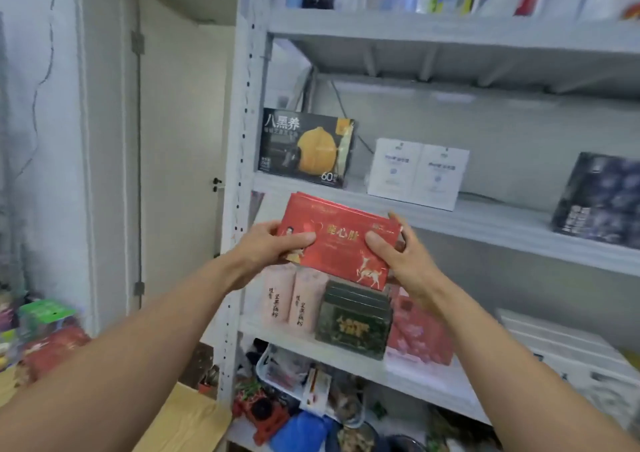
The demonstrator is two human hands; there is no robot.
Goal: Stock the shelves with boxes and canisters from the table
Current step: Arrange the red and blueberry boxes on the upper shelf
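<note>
Both hands grip red box (341, 244) mid-air before white shelf unit (485, 223): left hand (273, 244) fingers curled on left end, right hand (398, 254) on right end, below black box (306, 148).

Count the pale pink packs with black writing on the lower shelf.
2. One pink pack stands at the shelf's left end, the other beside it, left of the green box. The red box hides their tops; more may sit behind.
</note>
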